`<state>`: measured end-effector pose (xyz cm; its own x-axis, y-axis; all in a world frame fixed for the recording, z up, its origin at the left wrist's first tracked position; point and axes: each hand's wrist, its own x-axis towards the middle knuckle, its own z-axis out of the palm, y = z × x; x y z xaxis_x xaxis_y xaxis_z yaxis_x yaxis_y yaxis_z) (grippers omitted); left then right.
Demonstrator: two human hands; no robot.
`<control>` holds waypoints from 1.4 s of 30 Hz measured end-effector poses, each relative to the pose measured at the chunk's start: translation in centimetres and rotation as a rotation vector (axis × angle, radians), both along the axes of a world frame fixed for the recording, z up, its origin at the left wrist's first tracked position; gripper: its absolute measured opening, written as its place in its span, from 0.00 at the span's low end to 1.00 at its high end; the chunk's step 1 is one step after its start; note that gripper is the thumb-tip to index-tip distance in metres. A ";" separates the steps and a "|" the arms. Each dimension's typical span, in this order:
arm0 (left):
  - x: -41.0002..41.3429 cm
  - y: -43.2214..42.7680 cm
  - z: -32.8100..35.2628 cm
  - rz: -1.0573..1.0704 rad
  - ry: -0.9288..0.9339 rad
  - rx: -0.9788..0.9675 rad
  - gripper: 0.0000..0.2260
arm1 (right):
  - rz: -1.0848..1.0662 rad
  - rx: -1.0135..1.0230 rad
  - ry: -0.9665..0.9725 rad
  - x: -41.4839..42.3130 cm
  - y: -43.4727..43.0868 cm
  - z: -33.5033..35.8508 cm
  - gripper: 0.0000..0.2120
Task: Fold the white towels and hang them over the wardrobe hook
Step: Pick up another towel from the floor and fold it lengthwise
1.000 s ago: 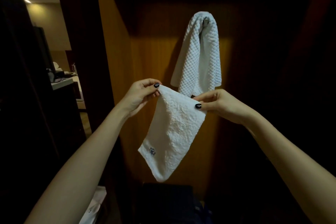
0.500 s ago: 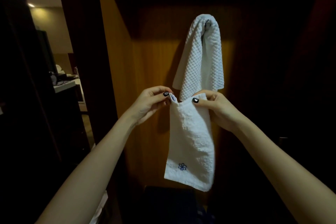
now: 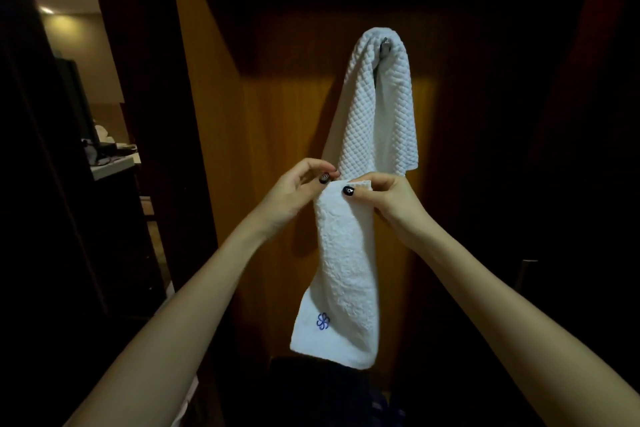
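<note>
One white waffle-weave towel point(image 3: 377, 107) already drapes the small metal wardrobe hook point(image 3: 385, 42), upper centre. Just below, my left hand point(image 3: 294, 194) and right hand point(image 3: 388, 199) each pinch the top edge of a narrow-folded white terry towel with a blue flower point(image 3: 341, 270); I judge only hanging it remains.

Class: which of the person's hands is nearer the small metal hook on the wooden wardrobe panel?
Right. The right hand is almost straight below the small metal hook; the left hand is below it but further off to the left. Both pinch the white terry towel.
</note>
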<state>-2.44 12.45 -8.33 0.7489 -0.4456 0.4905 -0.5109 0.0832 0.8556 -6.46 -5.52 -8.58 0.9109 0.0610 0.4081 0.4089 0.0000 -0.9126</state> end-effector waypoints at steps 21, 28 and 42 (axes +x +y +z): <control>-0.7 -1.5 -1.4 -0.025 0.106 -0.177 0.11 | -0.079 -0.054 -0.081 -0.9 -0.1 1.6 0.04; -0.9 -3.1 -1.1 0.006 0.077 -0.175 0.10 | -0.153 -0.012 -0.147 -0.8 -0.3 1.2 0.04; -1.5 -4.7 -1.1 0.081 0.205 -0.018 0.11 | -0.129 0.121 0.019 -0.7 -1.9 -0.2 0.08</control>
<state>-3.92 7.77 -9.47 0.8667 -0.3725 0.3319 -0.3323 0.0651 0.9409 -7.18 -7.43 -8.78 0.9156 -0.1051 0.3881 0.3953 0.0593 -0.9166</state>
